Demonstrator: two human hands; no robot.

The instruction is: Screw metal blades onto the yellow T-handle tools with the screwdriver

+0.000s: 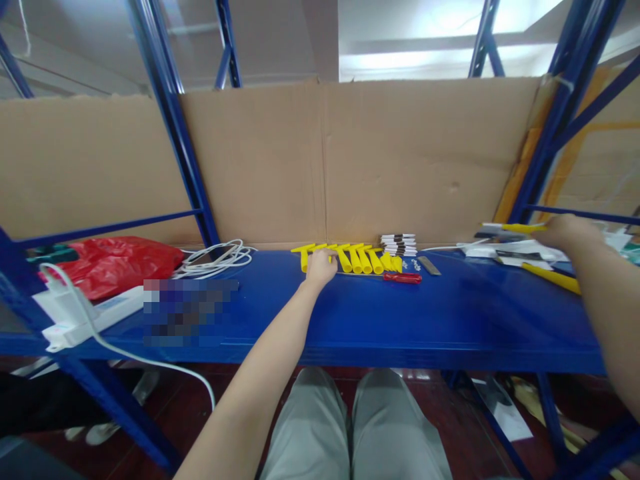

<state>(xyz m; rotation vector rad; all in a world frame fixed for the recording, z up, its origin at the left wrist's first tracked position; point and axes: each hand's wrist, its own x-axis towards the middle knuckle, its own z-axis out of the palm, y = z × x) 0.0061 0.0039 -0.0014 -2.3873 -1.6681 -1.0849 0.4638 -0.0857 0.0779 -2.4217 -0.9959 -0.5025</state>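
My left hand is closed over the row of yellow plastic T-shaped handles along the back of the blue shelf, its fingertips on one of them; the fingers partly hide it. To the right, my right hand is wrapped around a yellow-handled tool with a grey and white head. Below it, another tool with a yellow handle lies among white and black pieces. A red-handled screwdriver lies in front of the row, its shaft reaching toward my left hand.
A stack of white and black strips, small yellow pieces and a grey metal plate lie right of the row. On the left are a white cable, a red plastic bag and a power strip. Cardboard backs the shelf.
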